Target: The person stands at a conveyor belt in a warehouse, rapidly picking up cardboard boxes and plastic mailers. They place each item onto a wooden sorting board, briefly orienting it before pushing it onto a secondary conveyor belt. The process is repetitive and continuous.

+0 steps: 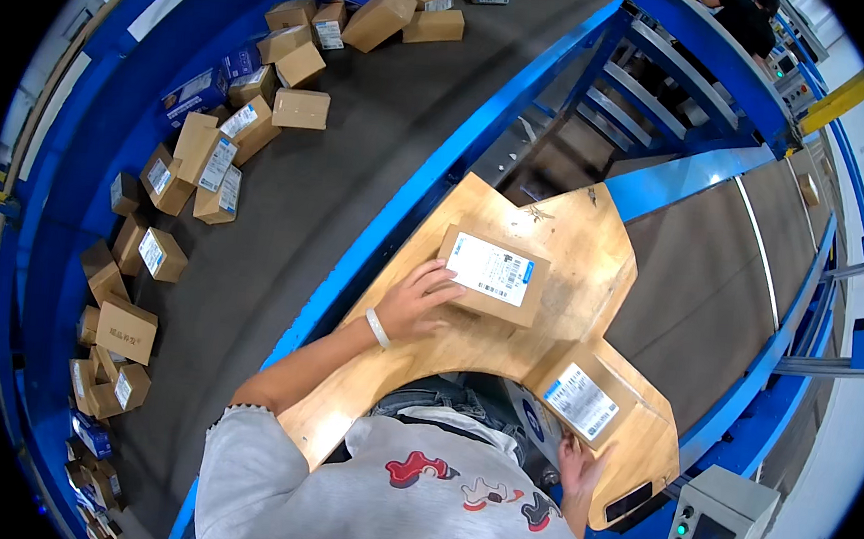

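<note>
Two brown cardboard boxes with white and blue labels are at the light wooden table [364, 375] before me. My left hand [418, 301] lies against the left side of the farther box [542, 277], its fingers spread and the fingertips on the label's edge. A white band circles that wrist. The nearer box [626, 388] is on the table's right arm, one corner over the curved cut-out. My right hand [581, 467] grips this box's near corner, thumb and fingers apart on either side; some of its fingers are partly hidden.
A dark conveyor belt [283, 249] curves past on the left, with many boxes [127, 330] along its blue outer wall. Another belt [698, 258] runs at the right. A dark phone-like slab [629, 501] lies on the table, near a control box [719, 530]. A person [740, 26] stands far off.
</note>
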Demonstrator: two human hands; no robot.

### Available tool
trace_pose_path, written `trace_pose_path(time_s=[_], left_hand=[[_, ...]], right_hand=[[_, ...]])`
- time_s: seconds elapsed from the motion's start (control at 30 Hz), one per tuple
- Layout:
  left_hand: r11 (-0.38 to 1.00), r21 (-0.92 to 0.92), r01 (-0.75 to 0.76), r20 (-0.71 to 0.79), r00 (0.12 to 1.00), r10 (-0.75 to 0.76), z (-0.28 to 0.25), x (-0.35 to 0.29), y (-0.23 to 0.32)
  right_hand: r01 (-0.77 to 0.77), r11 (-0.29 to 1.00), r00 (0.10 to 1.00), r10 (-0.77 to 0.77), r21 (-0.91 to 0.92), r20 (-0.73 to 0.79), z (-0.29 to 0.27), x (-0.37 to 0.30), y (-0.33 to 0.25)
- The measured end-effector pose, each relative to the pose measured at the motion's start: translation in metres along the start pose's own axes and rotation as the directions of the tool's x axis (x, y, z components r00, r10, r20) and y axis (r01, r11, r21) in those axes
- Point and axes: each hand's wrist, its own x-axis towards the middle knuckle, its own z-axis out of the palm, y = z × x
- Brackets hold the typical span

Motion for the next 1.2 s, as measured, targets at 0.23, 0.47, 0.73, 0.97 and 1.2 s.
trace_pose_path(time_s=[0.23, 0.47, 0.73, 0.97, 1.2], left_hand=[[0.762, -0.463, 0.453, -0.021, 0.854, -0.520, 0.037, 0.104, -0.014], [0.748, -0.499, 0.438, 0.021, 0.869, -0.495, 0.059, 0.164, -0.037], [0.651, -0.601, 0.464, 0.080, 0.845, -0.529, 0.053, 0.201, -0.097], [0.163, 0.917, 0.363, -0.205, 0.783, -0.588, -0.081, 0.058, -0.406], [0.110, 0.987, 0.120, -0.036, 0.818, -0.574, -0.089, 0.008, -0.586]], right_hand=[[0.383, 0.879, 0.899, -0.425, -0.285, -0.103, 0.077, 0.068, 0.038], [0.606, 0.784, 0.793, -0.610, -0.136, 0.020, 0.122, 0.273, -0.202], [0.709, -0.515, 0.555, -0.016, -0.483, 0.832, 0.405, 0.243, -0.008], [0.453, -0.825, 0.616, 0.017, -0.337, 0.788, 0.404, 0.285, 0.032], [0.347, -0.836, 0.507, -0.213, -0.424, 0.835, 0.339, 0.341, -0.042]])
